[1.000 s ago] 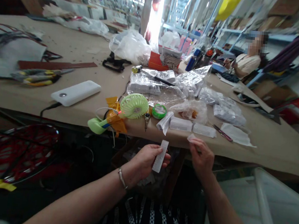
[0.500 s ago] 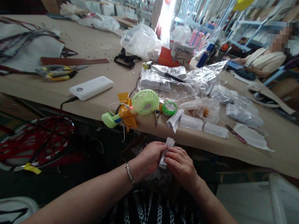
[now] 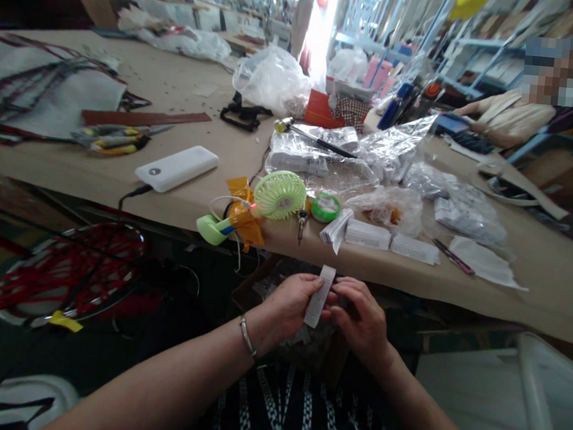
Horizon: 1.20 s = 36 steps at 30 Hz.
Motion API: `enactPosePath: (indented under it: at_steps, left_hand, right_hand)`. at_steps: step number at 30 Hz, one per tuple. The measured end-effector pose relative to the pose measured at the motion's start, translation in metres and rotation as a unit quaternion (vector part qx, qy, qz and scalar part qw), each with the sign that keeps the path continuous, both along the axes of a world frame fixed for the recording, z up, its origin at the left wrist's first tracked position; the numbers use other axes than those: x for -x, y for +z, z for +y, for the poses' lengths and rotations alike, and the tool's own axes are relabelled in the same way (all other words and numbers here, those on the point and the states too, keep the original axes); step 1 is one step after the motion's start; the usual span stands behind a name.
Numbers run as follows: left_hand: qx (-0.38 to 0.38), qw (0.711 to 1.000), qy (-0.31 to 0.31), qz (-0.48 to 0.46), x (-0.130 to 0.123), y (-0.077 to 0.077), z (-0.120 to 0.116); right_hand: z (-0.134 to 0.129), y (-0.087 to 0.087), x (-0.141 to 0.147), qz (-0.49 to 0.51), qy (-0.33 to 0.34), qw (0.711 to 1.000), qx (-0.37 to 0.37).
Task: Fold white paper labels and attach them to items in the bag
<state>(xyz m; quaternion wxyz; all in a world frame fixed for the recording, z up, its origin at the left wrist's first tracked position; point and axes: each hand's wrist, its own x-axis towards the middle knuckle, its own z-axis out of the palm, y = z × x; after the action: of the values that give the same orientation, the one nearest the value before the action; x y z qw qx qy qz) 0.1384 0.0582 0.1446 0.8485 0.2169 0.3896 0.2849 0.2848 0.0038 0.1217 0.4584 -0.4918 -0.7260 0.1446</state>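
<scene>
The left hand (image 3: pixel 289 302) pinches a printed white strip (image 3: pixel 319 298); the right hand (image 3: pixel 361 320) curls loosely beside it, whether holding anything I can't tell. Beyond them sit paper stacks (image 3: pixel 368 235).

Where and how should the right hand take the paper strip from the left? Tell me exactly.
Probably by the lower end of the paper strip, pinched flat from the right. The strip is thin and narrow; the thumb of the left hand lies on its upper half, its lower end juts clear of that thumb, and the right hand is on that side.
</scene>
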Motion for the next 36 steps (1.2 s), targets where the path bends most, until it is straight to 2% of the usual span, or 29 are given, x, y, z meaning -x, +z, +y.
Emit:
enactPosePath:
  at_steps: [2, 3, 6, 9, 13, 16, 18, 21, 24, 28, 36]
  left_hand:
    - [-0.001, 1.0, -0.028, 0.013, 0.001, 0.002, -0.002]
    - [-0.006, 0.999, -0.035, 0.019, 0.001, 0.002, -0.004]
    - [-0.027, 0.998, -0.051, 0.029, 0.001, 0.004, -0.008]
    - [-0.038, 0.997, -0.067, 0.027, 0.002, 0.004, -0.012]
    - [-0.039, 0.994, -0.106, 0.005, 0.007, 0.001, -0.014]
    - [-0.03, 0.993, -0.115, -0.001, 0.013, 0.0, -0.014]
    - [-0.028, 0.994, -0.106, 0.0, 0.015, 0.001, -0.015]
    - [-0.027, 0.995, -0.094, 0.007, 0.018, 0.005, -0.017]
    - [-0.025, 0.996, -0.087, 0.011, 0.018, 0.007, -0.019]
    - [-0.021, 0.996, -0.086, 0.007, 0.019, 0.005, -0.02]
    - [-0.023, 0.997, -0.079, 0.009, 0.021, 0.003, -0.021]
  right_hand:
    - [0.004, 0.002, -0.001, 0.103, -0.074, 0.989, 0.077]
    - [0.007, 0.003, -0.001, 0.151, -0.089, 0.977, 0.123]
    - [0.017, 0.003, 0.001, 0.26, -0.055, 0.935, 0.236]
    - [0.021, 0.001, 0.006, 0.31, -0.037, 0.91, 0.272]
    - [0.019, -0.001, 0.013, 0.316, -0.043, 0.903, 0.287]
    - [0.015, -0.001, 0.017, 0.304, -0.025, 0.91, 0.28]
    - [0.012, 0.0, 0.018, 0.273, -0.022, 0.931, 0.242]
    - [0.007, 0.002, 0.019, 0.173, -0.032, 0.968, 0.177]
    - [0.005, 0.006, 0.018, 0.082, -0.025, 0.987, 0.134]
    - [0.006, 0.008, 0.019, 0.042, -0.016, 0.992, 0.114]
    - [0.005, 0.004, 0.022, 0.034, -0.021, 0.992, 0.116]
